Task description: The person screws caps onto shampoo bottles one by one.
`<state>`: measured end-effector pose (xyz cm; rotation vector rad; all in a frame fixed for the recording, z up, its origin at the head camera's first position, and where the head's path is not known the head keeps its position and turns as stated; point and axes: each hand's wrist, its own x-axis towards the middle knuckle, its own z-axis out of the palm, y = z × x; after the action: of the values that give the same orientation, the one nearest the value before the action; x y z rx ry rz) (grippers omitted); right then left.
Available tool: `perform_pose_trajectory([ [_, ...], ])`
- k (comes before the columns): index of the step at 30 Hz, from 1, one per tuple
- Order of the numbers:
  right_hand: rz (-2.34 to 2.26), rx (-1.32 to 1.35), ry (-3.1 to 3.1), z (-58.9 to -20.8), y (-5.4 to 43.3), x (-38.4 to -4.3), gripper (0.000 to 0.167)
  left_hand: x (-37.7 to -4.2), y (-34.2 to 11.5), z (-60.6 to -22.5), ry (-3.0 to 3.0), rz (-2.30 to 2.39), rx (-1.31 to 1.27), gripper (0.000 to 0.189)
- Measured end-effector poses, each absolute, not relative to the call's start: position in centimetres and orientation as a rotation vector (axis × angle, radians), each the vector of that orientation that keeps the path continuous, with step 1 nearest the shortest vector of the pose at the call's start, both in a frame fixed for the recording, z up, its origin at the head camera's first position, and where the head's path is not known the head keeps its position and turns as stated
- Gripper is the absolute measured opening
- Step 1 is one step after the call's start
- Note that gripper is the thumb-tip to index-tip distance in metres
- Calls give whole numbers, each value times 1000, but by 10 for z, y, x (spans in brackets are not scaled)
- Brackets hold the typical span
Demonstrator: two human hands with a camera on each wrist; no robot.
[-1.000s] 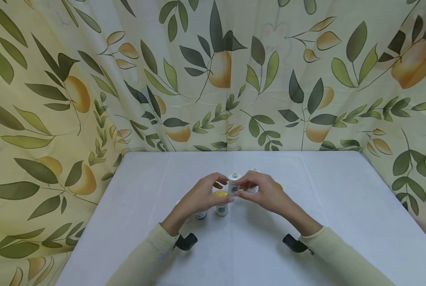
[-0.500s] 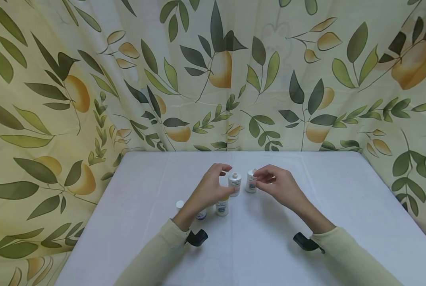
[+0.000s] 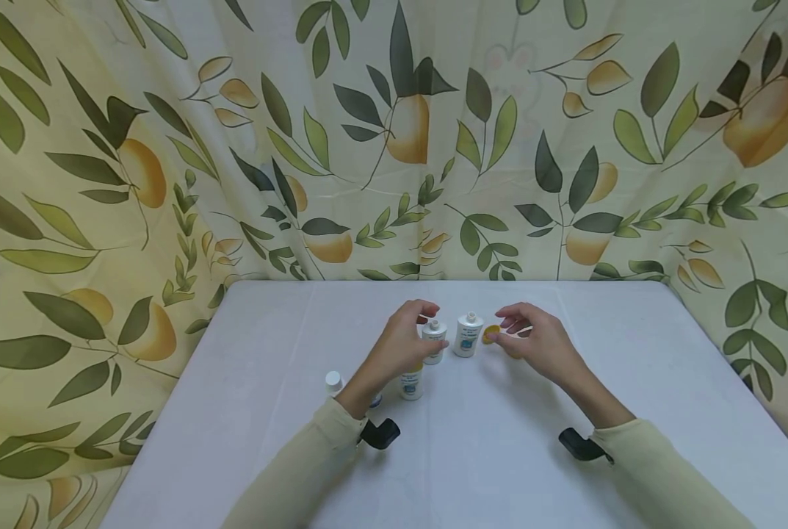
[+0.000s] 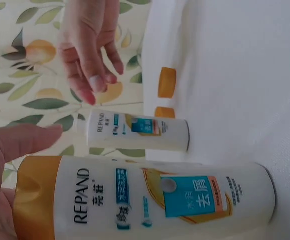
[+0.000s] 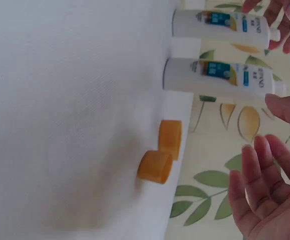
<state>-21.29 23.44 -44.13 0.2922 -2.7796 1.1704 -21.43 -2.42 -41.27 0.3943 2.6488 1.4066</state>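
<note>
My left hand (image 3: pixel 403 334) hovers with thumb and fingers spread around an uncapped white shampoo bottle (image 3: pixel 435 342), its fingers near the neck. In the left wrist view, a shampoo bottle with an orange cap (image 4: pixel 150 200) stands closest, beside the left thumb. A second uncapped shampoo bottle (image 3: pixel 468 335) stands upright to the right, between the hands. My right hand (image 3: pixel 539 342) has loosely bent fingers and holds nothing; the right wrist view shows its palm side (image 5: pixel 275 200). Beside it, two orange caps (image 5: pixel 170 139) lie on the table, the nearer cap (image 5: pixel 155 166) slightly in front.
A white-capped bottle (image 3: pixel 333 380) stands to the left, partly covered by the left forearm. Another bottle with blue on it (image 3: pixel 376 401) shows only a sliver by the left wrist. The white table (image 3: pixel 473 455) ends at a leaf-and-fruit patterned curtain (image 3: pixel 486 184).
My right hand has moved right, from the middle bottle past the second uncapped one to beside the orange caps. My left hand has shifted slightly right and away from me.
</note>
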Motion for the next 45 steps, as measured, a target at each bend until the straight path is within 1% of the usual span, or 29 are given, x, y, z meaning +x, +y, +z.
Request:
perform_pose_trajectory([
  [8,1131,235,-2866,-453,248,-218,49,-222,-18,-414,2603,1395,255,46],
  [16,1113,180,-2925,-462,258,-221,52,-227,-18,-412,2584,1295,130,30],
  [21,1076,118,-2997,-466,258,-224,53,-229,-17,-409,2599,1224,63,28],
  [30,1030,31,-3101,-472,255,-228,54,-230,-16,-409,2696,1072,161,24],
  [36,1020,22,-3126,-474,255,-227,52,-229,-20,-407,2688,1116,208,21],
  [45,997,7,-3147,-475,258,-227,50,-225,-27,-398,2725,1241,290,24],
])
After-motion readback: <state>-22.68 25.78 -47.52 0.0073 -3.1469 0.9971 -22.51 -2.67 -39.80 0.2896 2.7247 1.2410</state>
